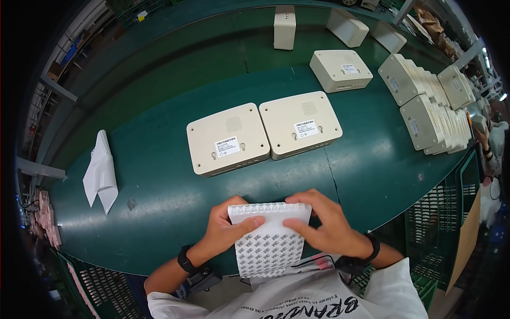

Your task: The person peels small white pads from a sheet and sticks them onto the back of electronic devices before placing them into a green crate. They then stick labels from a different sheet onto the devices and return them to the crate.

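Between my left hand and my right hand is a white sticker sheet, held near the table's front edge. Both thumbs press on its face while the fingers curl behind it. Along its top runs a row of round clear pieces; below a plain white band, grey printing repeats down the backing. Just beyond the sheet lie two cream plastic cases side by side, a left case and a right case. Each has a dotted grille, a white label, keyhole slots and small holes toward the corners.
A folded white sheet lies at the left on the green table. Another cream case stands beyond, with several at the far edge. Stacked cases fill the right side. A person's arm shows past them, beside green crates.
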A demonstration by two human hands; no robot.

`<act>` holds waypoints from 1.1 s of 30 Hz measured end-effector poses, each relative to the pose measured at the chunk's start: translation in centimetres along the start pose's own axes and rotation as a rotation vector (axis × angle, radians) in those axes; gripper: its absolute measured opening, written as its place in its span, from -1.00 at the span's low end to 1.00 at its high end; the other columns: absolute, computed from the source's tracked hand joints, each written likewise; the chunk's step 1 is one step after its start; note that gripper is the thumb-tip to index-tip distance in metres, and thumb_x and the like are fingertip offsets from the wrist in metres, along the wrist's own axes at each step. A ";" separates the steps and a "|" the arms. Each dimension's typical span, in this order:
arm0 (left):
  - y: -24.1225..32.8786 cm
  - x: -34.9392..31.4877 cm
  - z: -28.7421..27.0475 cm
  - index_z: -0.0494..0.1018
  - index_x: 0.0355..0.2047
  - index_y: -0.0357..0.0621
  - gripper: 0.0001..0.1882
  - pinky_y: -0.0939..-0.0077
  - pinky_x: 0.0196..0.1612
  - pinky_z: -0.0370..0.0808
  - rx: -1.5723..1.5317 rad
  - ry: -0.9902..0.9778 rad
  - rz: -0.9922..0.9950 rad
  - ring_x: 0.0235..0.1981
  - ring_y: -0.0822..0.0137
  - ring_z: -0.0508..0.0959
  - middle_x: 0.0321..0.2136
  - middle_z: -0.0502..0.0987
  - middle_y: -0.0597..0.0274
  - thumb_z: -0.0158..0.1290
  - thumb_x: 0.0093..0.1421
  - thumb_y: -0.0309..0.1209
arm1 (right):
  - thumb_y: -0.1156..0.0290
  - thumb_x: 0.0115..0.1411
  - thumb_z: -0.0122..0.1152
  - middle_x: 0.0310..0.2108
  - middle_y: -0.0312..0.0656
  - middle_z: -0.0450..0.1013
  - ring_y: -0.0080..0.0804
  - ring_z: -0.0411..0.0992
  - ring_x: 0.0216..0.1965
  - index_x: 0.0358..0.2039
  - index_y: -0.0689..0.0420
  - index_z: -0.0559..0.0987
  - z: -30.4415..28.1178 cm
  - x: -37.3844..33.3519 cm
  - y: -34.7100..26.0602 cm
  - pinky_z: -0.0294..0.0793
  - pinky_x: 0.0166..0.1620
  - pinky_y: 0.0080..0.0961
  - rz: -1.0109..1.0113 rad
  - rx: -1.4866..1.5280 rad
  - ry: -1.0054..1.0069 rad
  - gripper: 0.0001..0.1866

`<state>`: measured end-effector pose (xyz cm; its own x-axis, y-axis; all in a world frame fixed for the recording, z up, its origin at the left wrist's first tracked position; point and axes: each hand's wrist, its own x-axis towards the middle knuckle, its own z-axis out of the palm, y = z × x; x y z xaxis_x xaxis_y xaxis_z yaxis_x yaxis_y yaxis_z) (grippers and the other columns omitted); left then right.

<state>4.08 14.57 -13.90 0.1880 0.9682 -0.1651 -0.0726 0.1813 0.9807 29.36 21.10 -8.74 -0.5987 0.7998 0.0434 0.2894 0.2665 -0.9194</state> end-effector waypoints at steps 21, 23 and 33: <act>0.0 -2.1 0.2 0.54 -0.18 -0.38 -0.85 0.56 -0.20 0.59 -0.295 0.154 -0.046 -0.26 0.47 0.63 -0.30 0.65 0.15 0.16 0.31 -0.52 | 0.47 0.21 0.35 -0.23 -0.10 0.59 -0.33 0.57 -0.23 -0.17 0.27 0.65 2.1 4.6 0.0 0.52 -0.17 -0.50 0.442 0.126 -0.379 -0.79; -1.1 -2.2 0.2 0.49 -0.32 -0.34 -0.84 0.64 -0.40 0.41 -0.256 0.149 -0.006 -0.41 0.61 0.47 -0.45 0.54 0.32 0.17 0.33 -0.46 | 0.50 0.20 0.35 -0.23 -0.09 0.57 -0.32 0.54 -0.21 -0.17 0.27 0.65 2.3 4.7 -0.2 0.50 -0.16 -0.50 0.205 0.059 -0.337 -0.80; -1.5 -4.9 -0.2 0.56 -0.31 -0.31 -0.83 0.70 -0.51 0.37 -0.011 0.157 -0.062 -0.50 0.69 0.46 -0.51 0.58 0.34 0.18 0.32 -0.42 | 0.66 0.07 0.35 -0.30 -0.11 0.53 -0.30 0.49 -0.29 -0.24 0.25 0.63 6.5 4.7 -2.1 0.46 -0.20 -0.46 -0.360 -0.175 -0.226 -0.79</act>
<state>3.04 9.60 -14.57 0.0368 0.9700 -0.2403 -0.0761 0.2425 0.9672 21.05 20.83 -9.12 -0.8264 0.5078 0.2435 0.1436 0.6081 -0.7807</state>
